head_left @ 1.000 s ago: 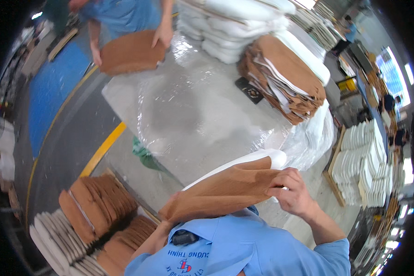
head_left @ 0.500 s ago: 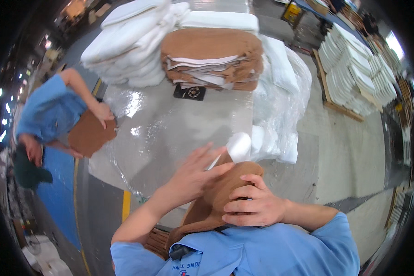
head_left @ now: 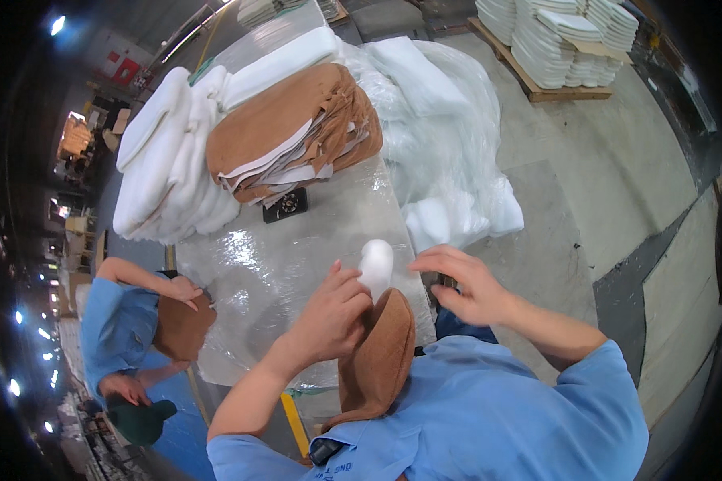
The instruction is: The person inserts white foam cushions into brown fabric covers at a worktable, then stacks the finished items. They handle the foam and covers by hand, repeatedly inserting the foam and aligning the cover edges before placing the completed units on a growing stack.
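In front of my body stands a brown fabric piece, its edge curved up like a pocket. A smooth white piece with a rounded top rises just beyond its upper edge; its lower end is hidden. My left hand is closed at the fabric's left edge, fingers bent toward the white piece, fingertips partly hidden. To the right, my right hand is off the fabric with its fingers apart, holding nothing.
A folded brown fabric stack lies on the plastic-wrapped table, beside a small black object and white padding. Wrapped white bundles stand right. At left a co-worker handles brown fabric. A pallet stands far right.
My right hand has let go of the brown fabric and moved right, opening. The fabric now stands more upright. The whole view has turned, shifting the table stacks left.
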Demonstrator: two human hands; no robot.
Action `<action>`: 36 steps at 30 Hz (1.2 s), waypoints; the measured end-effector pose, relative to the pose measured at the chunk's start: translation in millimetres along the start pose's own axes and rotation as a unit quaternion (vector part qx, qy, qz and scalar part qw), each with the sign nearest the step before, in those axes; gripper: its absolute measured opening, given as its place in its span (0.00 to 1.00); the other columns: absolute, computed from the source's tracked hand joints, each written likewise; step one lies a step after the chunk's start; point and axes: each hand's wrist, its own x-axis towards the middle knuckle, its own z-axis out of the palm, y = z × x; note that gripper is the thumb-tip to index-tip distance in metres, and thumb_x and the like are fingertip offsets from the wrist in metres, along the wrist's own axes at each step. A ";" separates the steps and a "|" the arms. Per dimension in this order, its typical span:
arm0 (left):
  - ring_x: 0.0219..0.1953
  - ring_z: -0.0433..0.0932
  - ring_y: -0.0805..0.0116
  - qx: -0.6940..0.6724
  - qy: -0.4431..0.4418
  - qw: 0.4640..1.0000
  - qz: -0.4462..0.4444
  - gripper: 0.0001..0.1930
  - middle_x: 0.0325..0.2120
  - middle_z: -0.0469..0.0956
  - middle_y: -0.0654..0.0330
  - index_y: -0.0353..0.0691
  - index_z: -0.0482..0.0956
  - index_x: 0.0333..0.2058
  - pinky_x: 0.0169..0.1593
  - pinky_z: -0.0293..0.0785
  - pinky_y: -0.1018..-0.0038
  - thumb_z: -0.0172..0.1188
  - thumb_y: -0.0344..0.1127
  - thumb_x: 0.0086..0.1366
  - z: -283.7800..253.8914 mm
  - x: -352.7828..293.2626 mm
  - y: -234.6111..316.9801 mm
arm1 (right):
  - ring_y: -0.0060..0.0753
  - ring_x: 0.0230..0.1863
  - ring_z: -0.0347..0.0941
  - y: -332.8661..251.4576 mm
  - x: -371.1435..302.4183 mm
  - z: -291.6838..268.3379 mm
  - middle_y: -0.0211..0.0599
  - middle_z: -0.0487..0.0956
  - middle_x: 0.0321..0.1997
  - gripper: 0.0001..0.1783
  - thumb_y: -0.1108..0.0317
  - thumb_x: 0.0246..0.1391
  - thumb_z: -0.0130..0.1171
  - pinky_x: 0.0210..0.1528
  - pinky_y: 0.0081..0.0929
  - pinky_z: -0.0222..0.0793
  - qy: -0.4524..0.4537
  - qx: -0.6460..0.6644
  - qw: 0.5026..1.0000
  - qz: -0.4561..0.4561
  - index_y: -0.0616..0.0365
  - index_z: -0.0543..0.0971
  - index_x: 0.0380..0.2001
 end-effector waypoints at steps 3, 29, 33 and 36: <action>0.50 0.76 0.49 -0.019 0.008 1.000 0.010 0.11 0.35 0.74 0.54 0.39 0.77 0.35 0.75 0.60 0.41 0.63 0.23 0.51 -0.7 1.4 11.0 | 0.33 0.62 0.75 57.0 3.6 15.2 0.38 0.81 0.61 0.20 0.72 0.68 0.55 0.68 0.33 0.68 -0.123 0.165 0.967 0.150 0.59 0.81 0.61; 0.42 0.83 0.56 -0.077 -0.039 0.996 0.008 0.19 0.39 0.82 0.61 0.48 0.88 0.44 0.44 0.81 0.63 0.67 0.21 0.54 -18.7 6.4 44.6 | 0.24 0.65 0.71 76.4 -7.1 63.7 0.33 0.79 0.64 0.30 0.62 0.66 0.69 0.68 0.30 0.69 -0.437 0.435 0.757 0.215 0.63 0.75 0.66; 0.39 0.82 0.60 -0.094 -0.022 0.995 0.017 0.16 0.34 0.81 0.62 0.46 0.87 0.45 0.42 0.80 0.65 0.66 0.23 0.58 -18.6 0.1 48.0 | 0.20 0.56 0.75 77.0 -11.5 71.2 0.30 0.83 0.56 0.22 0.66 0.68 0.67 0.62 0.26 0.72 -0.375 0.462 0.778 0.201 0.61 0.78 0.61; 0.35 0.83 0.63 -0.224 -0.028 0.953 -0.202 0.10 0.32 0.82 0.58 0.43 0.86 0.46 0.39 0.78 0.69 0.63 0.29 0.66 -20.4 0.8 51.2 | 0.16 0.49 0.76 65.1 -29.4 76.7 0.27 0.84 0.47 0.11 0.69 0.69 0.64 0.56 0.22 0.73 -0.169 0.482 0.835 0.203 0.60 0.80 0.51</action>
